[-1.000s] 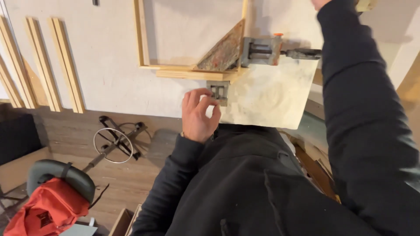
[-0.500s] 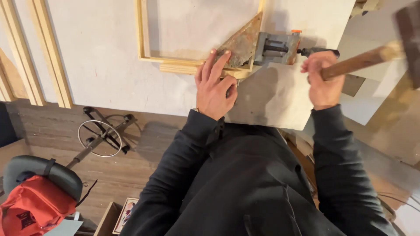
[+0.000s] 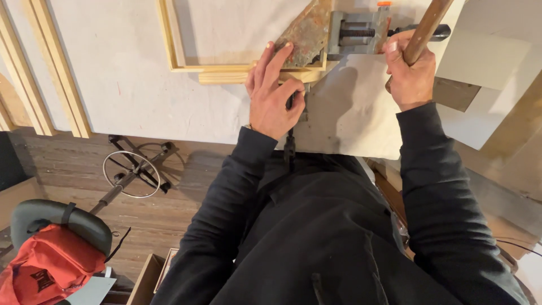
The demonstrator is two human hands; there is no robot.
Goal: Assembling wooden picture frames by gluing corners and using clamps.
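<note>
My left hand (image 3: 275, 93) has come up off my chest and now presses flat on the wooden frame corner (image 3: 257, 72) beside the rusty corner clamp (image 3: 305, 34). My right hand (image 3: 409, 70), out of sight a second ago, is down at the clamp gripping a wooden handle (image 3: 428, 25), now tipped steeper.
</note>
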